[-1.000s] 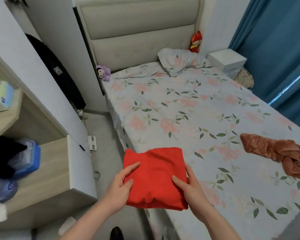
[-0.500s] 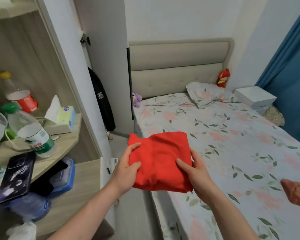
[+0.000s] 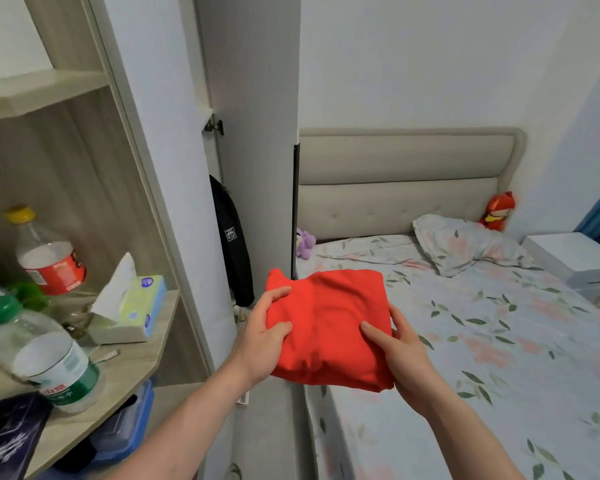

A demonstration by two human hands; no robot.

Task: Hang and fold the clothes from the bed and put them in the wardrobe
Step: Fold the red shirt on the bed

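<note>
Holding: both hands carried a folded red garment (image 3: 329, 323) in the air, over the gap between bed and wardrobe.
Left hand: left hand (image 3: 262, 336) gripped the garment's left edge, thumb on top, fingers curled over the upper corner.
Right hand: right hand (image 3: 400, 351) clamped the right edge, thumb on top, fingers underneath and mostly hidden.
Garment: folded into a rough square, near edge sagging a bit, off the mattress.
Bed: floral-sheeted bed (image 3: 482, 341) sat to the right, with a matching pillow (image 3: 465, 244) near the padded headboard (image 3: 406, 188).
Toys: purple plush (image 3: 305, 242) at the head-end corner of the bed; red doll (image 3: 497, 211) against the wall behind the pillow.
Wardrobe: wardrobe door (image 3: 253, 133) stood open ahead; a black jacket (image 3: 232, 244) hung in the gap behind it.
Shelf: wooden shelf (image 3: 153, 327) on the left held a tissue pack (image 3: 132, 306), a red-label bottle (image 3: 45, 251), a green-cap bottle (image 3: 49, 358) and a dark phone (image 3: 7, 441) at the near edge.
Under shelf: blue container (image 3: 132, 424), partly hidden.
Nightstand: white box-like nightstand (image 3: 575, 254) at far right, beside the bed.
</note>
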